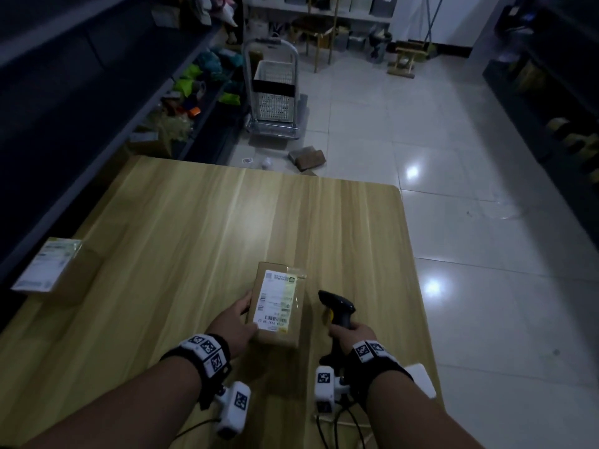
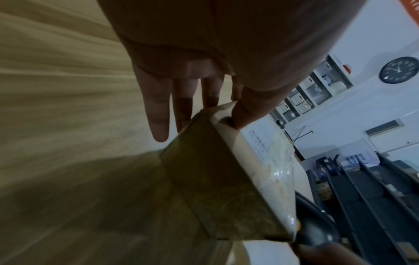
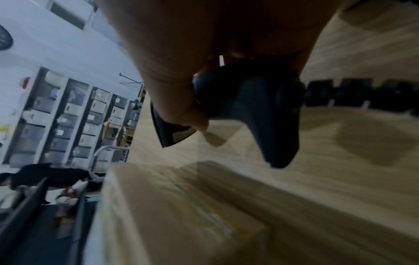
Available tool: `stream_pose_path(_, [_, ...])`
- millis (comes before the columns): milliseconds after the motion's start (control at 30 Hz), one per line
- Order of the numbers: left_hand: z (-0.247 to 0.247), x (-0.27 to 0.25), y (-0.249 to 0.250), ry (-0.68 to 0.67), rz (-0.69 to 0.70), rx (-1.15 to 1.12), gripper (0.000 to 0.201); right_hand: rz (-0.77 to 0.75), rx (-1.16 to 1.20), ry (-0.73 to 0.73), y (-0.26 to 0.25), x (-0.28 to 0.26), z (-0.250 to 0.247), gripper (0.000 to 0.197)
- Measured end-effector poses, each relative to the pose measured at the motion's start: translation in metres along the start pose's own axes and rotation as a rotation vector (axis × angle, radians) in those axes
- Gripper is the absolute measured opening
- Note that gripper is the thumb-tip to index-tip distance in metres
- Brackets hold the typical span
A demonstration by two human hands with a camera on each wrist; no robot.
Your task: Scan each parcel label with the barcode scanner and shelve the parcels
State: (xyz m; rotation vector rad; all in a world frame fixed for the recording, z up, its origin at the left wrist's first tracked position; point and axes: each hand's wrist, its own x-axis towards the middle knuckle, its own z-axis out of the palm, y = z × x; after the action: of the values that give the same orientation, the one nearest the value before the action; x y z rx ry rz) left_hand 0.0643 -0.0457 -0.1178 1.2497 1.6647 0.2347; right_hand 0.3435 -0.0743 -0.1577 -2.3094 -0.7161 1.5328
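A small cardboard parcel (image 1: pixel 278 304) with a white barcode label (image 1: pixel 274 299) facing up is held low over the wooden table (image 1: pixel 194 222). My left hand (image 1: pixel 241 322) pinches its near left corner. In the left wrist view the thumb (image 2: pixel 247 107) lies on top of the parcel (image 2: pixel 215 179) and the fingers (image 2: pixel 158 111) run straight along its side. My right hand (image 1: pixel 351 333) grips the handle of the black barcode scanner (image 1: pixel 338 307), just right of the parcel, its head pointing away from me. In the right wrist view the scanner (image 3: pixel 260 107) hangs above the blurred parcel (image 3: pixel 181 206).
A second labelled parcel (image 1: pixel 52 267) lies at the table's left edge. Dark shelving (image 1: pixel 97 92) with coloured packages runs along the left, more shelves (image 1: pixel 567 92) on the right. A trolley with a white basket (image 1: pixel 275 92) and loose parcels (image 1: pixel 308 157) stand on the tiled floor beyond.
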Motion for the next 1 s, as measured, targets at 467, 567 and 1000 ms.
stream_pose_path(467, [0.022,-0.035,0.001,0.047,-0.09,-0.1,0.089,-0.42,0.031,-0.169,-0.058,-0.096,-0.043,0.012])
stream_pose_path(567, [0.027,-0.038,0.0,0.06,-0.075,-0.083,0.079,-0.551,-0.339,-0.124,-0.074,-0.106,-0.045,0.011])
stream_pose_path(1000, [0.03,-0.033,-0.007,0.104,-0.075,0.133,0.102,-0.782,-1.004,-0.057,-0.103,-0.116,-0.026,0.009])
